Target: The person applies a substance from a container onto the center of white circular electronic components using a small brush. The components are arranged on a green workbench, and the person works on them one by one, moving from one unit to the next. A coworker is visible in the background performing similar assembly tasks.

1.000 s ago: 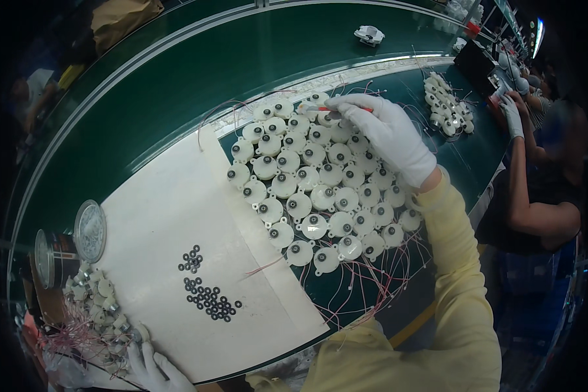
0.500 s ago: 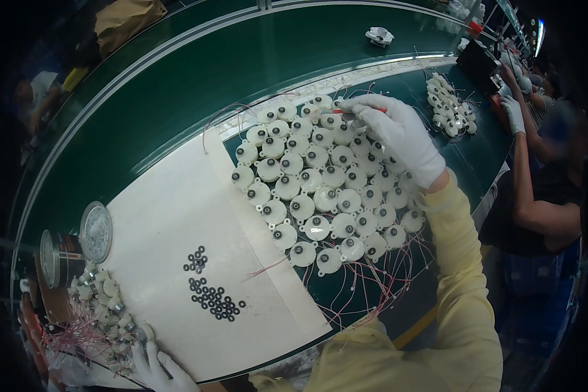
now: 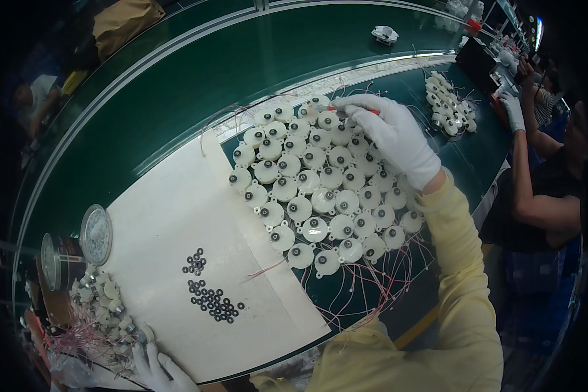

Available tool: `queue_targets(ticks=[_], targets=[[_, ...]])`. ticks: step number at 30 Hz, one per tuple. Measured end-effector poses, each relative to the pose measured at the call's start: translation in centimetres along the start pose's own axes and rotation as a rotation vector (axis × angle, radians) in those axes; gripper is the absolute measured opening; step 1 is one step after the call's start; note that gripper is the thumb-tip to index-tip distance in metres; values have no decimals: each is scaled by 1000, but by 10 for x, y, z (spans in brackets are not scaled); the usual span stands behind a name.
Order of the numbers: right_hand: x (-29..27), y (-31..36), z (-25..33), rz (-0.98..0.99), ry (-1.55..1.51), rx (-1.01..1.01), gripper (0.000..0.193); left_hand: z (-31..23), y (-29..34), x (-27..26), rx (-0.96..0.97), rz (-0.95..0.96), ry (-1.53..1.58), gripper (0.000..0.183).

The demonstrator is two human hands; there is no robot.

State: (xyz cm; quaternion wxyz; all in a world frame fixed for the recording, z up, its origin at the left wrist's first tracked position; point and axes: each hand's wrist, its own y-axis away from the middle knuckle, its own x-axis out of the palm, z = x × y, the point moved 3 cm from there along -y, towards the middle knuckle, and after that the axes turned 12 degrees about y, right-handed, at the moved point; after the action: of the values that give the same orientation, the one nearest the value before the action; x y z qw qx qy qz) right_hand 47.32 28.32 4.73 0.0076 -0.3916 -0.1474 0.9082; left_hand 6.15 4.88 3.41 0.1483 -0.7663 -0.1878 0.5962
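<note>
My right hand (image 3: pixel 395 137) wears a white glove and pinches a thin red-handled tool (image 3: pixel 333 109). Its pale tip lies over the far edge of a dense group of round white motors (image 3: pixel 313 157), each with a small dark shaft piece on top. The tip's exact contact is too small to make out. At the lower left, my gloved left hand (image 3: pixel 158 367) rests beside a heap of similar motors (image 3: pixel 104 307), its visible fingers apart. Nothing shows in its grasp. Between the hands, several small black rings (image 3: pixel 212 300) lie loose on a white sheet (image 3: pixel 157 215).
A tin (image 3: pixel 62 260) and a round clear-topped lid (image 3: pixel 97 235) stand at the left. Red and white wires (image 3: pixel 372 287) trail off the motors' near side. Farther right lies another motor group (image 3: pixel 449 108), near a co-worker's gloved hand (image 3: pixel 513 112). One white part (image 3: pixel 385 34) sits on the green belt (image 3: pixel 294 46).
My right hand and the tool have shifted slightly left. My left hand stays in place. The white part on the belt has moved a little right, and a co-worker's arm has moved.
</note>
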Motion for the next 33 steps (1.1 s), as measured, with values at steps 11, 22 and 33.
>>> queue_targets(ticks=[11, 22, 33], targets=[[6, 1, 5, -32, -157, 17, 30, 0, -1, -1, 4, 0, 16, 26], [1, 0, -3, -26, -71, 2, 29, 9, 5, 2, -10, -20, 10, 25], [-2, 1, -2, -48, -44, -8, 28, 0, -1, -2, 8, 1, 9, 23]])
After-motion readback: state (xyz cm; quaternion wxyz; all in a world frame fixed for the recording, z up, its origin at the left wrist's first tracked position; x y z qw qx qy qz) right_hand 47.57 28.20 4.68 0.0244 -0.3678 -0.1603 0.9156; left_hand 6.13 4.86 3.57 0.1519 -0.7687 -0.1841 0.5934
